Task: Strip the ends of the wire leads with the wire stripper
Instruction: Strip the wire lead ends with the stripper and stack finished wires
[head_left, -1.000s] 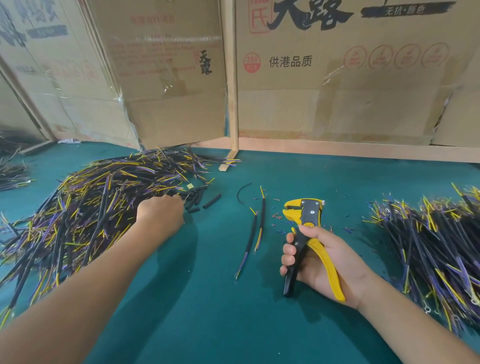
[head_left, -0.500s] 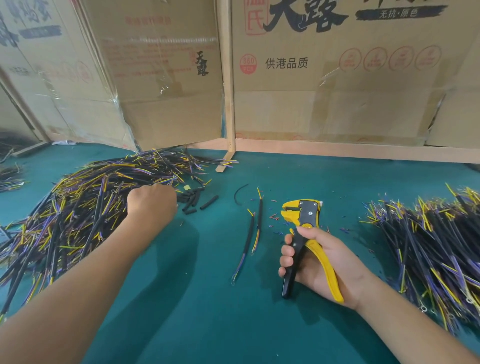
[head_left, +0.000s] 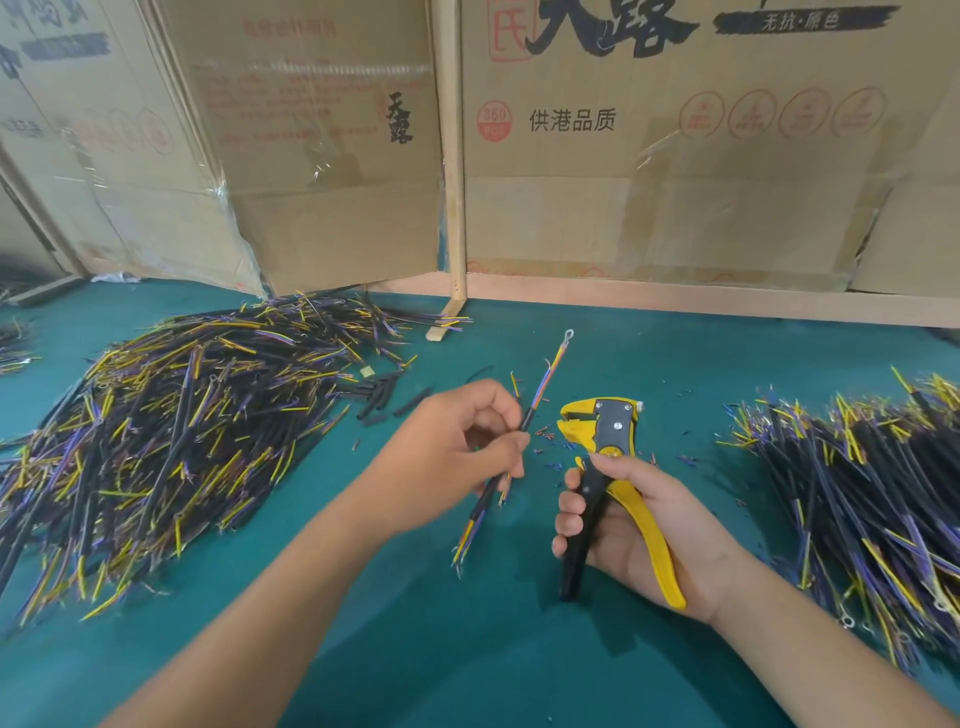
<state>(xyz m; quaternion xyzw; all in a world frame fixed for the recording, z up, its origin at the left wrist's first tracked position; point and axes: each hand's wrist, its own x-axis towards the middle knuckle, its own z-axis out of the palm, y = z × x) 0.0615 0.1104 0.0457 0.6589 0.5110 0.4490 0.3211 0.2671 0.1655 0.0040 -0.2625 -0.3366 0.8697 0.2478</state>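
While the head view looks down on the green felt table, the left hand pinches a black-sleeved wire lead with yellow and purple cores, tilted so one end sits just beside the tool's head, likely ready for feeding. The right hand wraps the yellow-and-black wire stripper, handles spread. A big heap of leads lies left, another pile right.

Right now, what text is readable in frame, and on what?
"供港品质": right carton.
"360": red circle, same carton.
"无抗·原色": black brush stroke, same carton, top.
"天路", large, cut off at top: same carton.
"天路", small, vertical: middle carton.
Red print on middle carton, left cartons: too blurred.
Stripper: no text.
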